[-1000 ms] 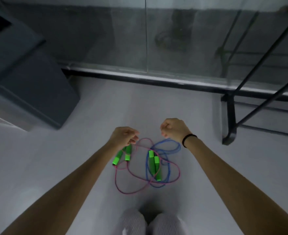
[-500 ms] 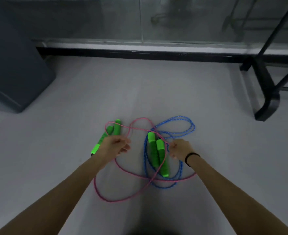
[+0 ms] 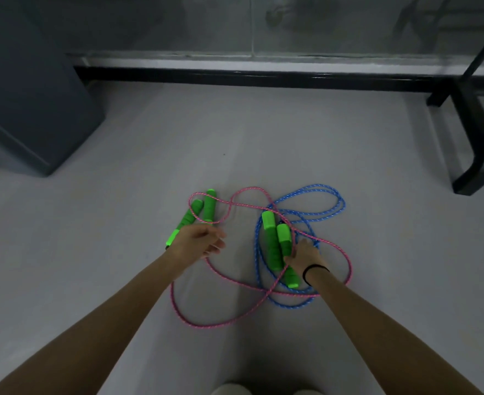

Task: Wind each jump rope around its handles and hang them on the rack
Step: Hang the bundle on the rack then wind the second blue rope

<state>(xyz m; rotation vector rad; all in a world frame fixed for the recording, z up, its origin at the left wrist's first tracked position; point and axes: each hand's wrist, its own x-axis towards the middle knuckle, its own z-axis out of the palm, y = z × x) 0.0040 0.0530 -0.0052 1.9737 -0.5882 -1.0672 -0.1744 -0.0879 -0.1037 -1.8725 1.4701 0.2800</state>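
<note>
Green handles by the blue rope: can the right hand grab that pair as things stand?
Probably yes. The right hand is already beside the green handles, fingers open, with nothing above them. A strand of the pink rope crosses the pair, so it may get caught in the grip.

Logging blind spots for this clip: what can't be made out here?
- Head view: the rack is cut off by the right edge; its hanging bars are unseen.
- Left hand hides the lower ends of the left handle pair.
- Right hand: its grip on anything is unclear, fingertips hidden among the ropes.
</note>
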